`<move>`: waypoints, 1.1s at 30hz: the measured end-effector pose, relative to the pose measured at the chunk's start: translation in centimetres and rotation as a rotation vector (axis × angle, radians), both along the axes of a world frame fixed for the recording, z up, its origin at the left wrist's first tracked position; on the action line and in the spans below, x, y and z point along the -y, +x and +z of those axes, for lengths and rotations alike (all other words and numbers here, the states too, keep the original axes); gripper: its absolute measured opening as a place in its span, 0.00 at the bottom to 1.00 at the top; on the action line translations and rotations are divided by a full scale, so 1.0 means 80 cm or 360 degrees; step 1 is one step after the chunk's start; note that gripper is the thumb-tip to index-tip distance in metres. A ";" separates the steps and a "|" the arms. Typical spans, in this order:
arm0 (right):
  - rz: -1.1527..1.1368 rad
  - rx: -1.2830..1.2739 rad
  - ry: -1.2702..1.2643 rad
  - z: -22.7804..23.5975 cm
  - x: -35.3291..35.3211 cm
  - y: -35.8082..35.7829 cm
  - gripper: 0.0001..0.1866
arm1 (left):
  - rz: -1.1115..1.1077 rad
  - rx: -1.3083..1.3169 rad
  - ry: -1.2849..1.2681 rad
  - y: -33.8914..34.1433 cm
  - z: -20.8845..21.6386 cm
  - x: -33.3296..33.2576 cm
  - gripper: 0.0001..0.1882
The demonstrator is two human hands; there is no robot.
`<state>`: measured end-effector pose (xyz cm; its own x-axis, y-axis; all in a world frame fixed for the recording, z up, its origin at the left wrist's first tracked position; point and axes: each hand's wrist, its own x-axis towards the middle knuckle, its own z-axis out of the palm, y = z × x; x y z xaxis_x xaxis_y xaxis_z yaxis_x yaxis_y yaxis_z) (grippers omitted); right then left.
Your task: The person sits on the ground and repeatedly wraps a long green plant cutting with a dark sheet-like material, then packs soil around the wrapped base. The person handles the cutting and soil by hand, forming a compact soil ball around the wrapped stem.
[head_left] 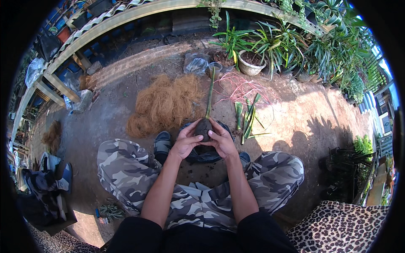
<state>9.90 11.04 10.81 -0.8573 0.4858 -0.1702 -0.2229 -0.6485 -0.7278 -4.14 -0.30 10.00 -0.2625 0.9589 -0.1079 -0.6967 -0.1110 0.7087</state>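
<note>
Between my legs, my left hand (188, 140) and my right hand (223, 140) are closed around a dark ball of soil (203, 129), thumbs pressed on its near side. A long green plant stem (210, 95) rises from the ball and points away from me. Below my hands sits a black plastic bag or basin (201, 158), mostly hidden by them; what it holds is hard to make out. Just beyond, to the left, lies a heap of brown coconut fibre (166, 101). Cut green leaf pieces (249, 118) lie on the ground to the right.
Tangled pink string (244, 87) lies beyond the leaf pieces. Farther off stand a grey cup (215, 68), a clear plastic bag (196, 65) and a potted plant (252, 64). A smaller fibre clump (52, 135) is far left. Leopard-print cloth (339, 230) covers something at lower right.
</note>
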 end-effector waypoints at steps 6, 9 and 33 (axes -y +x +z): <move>-0.0053 0.0077 0.0043 -0.002 0.005 -0.007 0.30 | 0.0133 -0.0119 -0.0128 0.005 -0.002 -0.004 0.39; -0.0099 0.0097 0.0017 -0.004 0.006 -0.009 0.30 | 0.0161 -0.0167 -0.0156 0.008 -0.001 -0.005 0.40; -0.0077 0.0085 0.0124 0.002 0.006 -0.005 0.36 | 0.0108 -0.0042 -0.0062 0.008 -0.002 -0.005 0.30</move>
<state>9.50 10.54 10.96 -0.8233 0.5398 -0.1754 -0.2119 -0.5790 -0.7873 -3.49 0.10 9.86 -0.3299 0.9340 -0.1373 -0.6697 -0.1290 0.7313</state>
